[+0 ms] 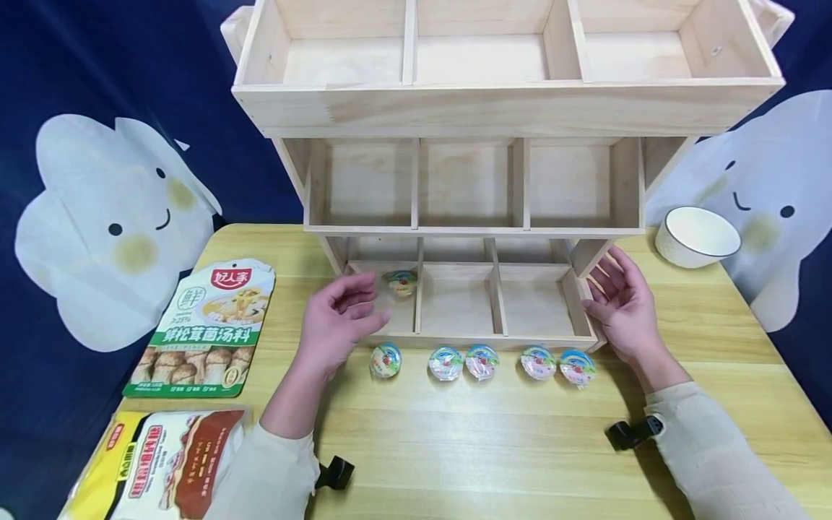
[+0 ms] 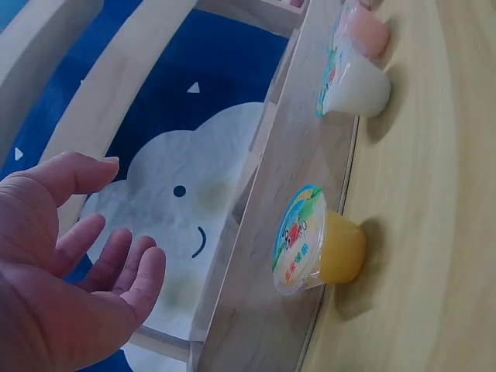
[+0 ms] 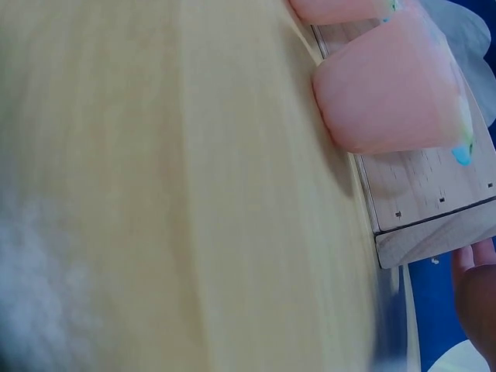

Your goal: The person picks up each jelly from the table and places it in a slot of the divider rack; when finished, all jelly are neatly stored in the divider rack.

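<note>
My left hand (image 1: pixel 338 318) hovers over the lower left compartment of the wooden shelf (image 1: pixel 507 108), fingers loosely bent and holding nothing. Inside that compartment, just past the fingertips, is a jelly cup (image 1: pixel 402 282). In front of the shelf stands a yellow jelly cup (image 2: pixel 341 246), then a white one (image 2: pixel 363 85) and a pink one (image 2: pixel 367 32) further along, as the left wrist view shows. Two more pink jelly cups (image 1: pixel 538 362) (image 1: pixel 577 367) stand toward the right. My right hand (image 1: pixel 620 307) touches the shelf's lower right side with relaxed fingers, partly hidden in the right wrist view.
On the left of the table (image 1: pixel 455 448) lie a green and white soup-seasoning pouch (image 1: pixel 201 328) and a yellow, white and brown bag (image 1: pixel 156 462). A white bowl (image 1: pixel 697 238) stands at the back right. The shelf's upper tiers overhang the lowest one.
</note>
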### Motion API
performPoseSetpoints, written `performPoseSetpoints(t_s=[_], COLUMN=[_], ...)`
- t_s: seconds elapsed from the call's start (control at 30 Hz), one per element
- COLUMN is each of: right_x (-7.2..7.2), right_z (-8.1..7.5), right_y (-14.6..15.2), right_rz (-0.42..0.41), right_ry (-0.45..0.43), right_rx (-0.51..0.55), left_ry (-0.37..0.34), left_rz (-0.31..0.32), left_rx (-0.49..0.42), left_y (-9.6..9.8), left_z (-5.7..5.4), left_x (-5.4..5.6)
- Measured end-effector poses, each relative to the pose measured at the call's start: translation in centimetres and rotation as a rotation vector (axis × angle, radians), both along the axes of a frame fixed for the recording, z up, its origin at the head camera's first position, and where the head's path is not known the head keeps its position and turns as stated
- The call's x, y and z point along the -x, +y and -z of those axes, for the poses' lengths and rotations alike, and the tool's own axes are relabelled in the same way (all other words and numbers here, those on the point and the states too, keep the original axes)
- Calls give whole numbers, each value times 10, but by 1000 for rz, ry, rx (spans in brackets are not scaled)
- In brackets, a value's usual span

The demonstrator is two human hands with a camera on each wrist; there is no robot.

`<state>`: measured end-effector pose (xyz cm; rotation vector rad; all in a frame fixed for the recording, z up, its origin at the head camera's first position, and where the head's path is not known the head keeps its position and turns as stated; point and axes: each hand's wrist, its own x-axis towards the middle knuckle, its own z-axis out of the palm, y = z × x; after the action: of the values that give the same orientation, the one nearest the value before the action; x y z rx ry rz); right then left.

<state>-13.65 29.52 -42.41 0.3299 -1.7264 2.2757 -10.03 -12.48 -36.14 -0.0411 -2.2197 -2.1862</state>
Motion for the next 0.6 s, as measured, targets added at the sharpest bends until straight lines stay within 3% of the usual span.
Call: performPoseSetpoints(t_s=[0.23, 0.6], right_x=[0, 0], right_z=[-1, 0], right_y=[0, 0], right_rz=[0, -7], right_ry=[1, 1], right_rx=[3, 11], left_ry=[-9, -57], left_rz=[-31, -72], left_rx=[-6, -21], left_y=[-3, -12], left_z=[1, 14], left_x=[-19, -47])
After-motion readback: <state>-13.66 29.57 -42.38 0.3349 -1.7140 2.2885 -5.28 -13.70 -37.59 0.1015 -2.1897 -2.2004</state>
